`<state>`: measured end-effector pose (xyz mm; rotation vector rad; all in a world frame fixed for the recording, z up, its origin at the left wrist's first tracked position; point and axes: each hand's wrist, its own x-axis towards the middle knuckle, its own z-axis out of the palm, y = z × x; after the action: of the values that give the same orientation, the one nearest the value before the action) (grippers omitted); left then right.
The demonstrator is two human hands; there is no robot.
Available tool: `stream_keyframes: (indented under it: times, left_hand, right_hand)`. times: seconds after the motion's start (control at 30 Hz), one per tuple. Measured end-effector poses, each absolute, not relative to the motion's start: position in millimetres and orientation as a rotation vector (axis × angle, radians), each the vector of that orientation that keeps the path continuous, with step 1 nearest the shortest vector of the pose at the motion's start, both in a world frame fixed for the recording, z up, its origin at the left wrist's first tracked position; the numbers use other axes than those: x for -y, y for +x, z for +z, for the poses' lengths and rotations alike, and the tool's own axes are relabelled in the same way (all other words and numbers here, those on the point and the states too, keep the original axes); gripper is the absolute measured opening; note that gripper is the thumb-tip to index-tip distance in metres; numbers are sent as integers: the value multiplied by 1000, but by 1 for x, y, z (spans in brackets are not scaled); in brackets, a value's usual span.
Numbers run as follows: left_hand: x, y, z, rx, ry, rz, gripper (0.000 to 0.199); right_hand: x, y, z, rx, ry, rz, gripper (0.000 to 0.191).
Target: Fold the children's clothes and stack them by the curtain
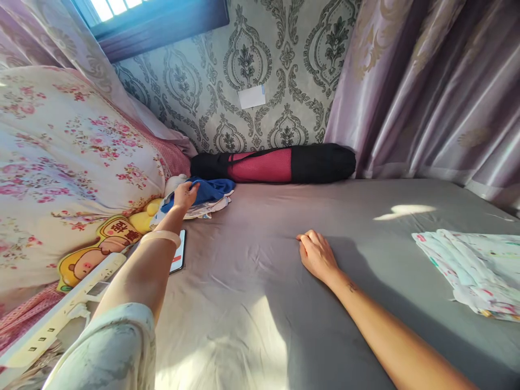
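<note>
At the far left of the bed, my left hand (186, 196) is closed on a blue cloth (213, 189), possibly a garment. Under that lies a pale patterned cloth (209, 208). Resting on the grey bed sheet (239, 254), my right hand (318, 256) has its fingers curled in, with nothing seen in them. A phone (179, 252) with a lit screen lies partly hidden behind my left forearm. Off to the right is a folded white cloth (475, 271) with a colourful print.
A black and red rolled bag (268, 164) lies along the wall. On the left are a floral-covered pile (77, 151), a yellow plush toy (147, 218), a cartoon pig cushion (87, 262) and a white power strip (40, 338). Purple curtains (422, 92) hang at the right.
</note>
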<state>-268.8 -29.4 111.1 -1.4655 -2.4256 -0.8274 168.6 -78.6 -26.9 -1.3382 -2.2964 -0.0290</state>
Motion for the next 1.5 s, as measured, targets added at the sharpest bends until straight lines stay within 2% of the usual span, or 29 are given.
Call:
stream_keyframes:
  times: [0.23, 0.33, 0.57, 0.77, 0.9, 0.97, 1.1, 1.2, 1.3, 1.5]
  left_hand:
    - [22, -213, 145, 2173, -1687, -1193, 46]
    - [18, -185, 154, 2201, -1751, -1376, 47]
    - [14, -105, 172, 2519, -1694, -2082, 23]
    - [15, -36, 172, 2513, -1721, -2438, 5]
    - [14, 1, 167, 2322, -1807, -2656, 42]
    - [11, 15, 164, 2204, -1943, -2715, 46]
    - [7, 35, 160, 1967, -2214, -2798, 25]
    - [7, 47, 160, 1738, -2353, -2838, 20]
    - [12, 56, 162, 1596, -2433, -2847, 23]
    - [27, 71, 165, 1442, -2573, -2800, 40]
  right_hand:
    - [83, 166, -16, 2332, -1430, 17, 31]
    - [85, 166, -13, 2340, -1429, 45, 31]
    - [84, 168, -13, 2299, -1410, 144, 31]
    - [77, 168, -12, 2131, -1376, 442, 31]
    - [77, 161, -5, 1956, -1355, 716, 29]
    - [79, 157, -1, 1860, -1350, 813, 32]
    - [82, 153, 7, 1621, -1426, 972, 24]
    - [85, 154, 15, 1478, -1438, 1159, 20]
    - [87, 156, 24, 1415, -1349, 1234, 27]
    - [81, 160, 29, 1154, -1229, 1251, 15]
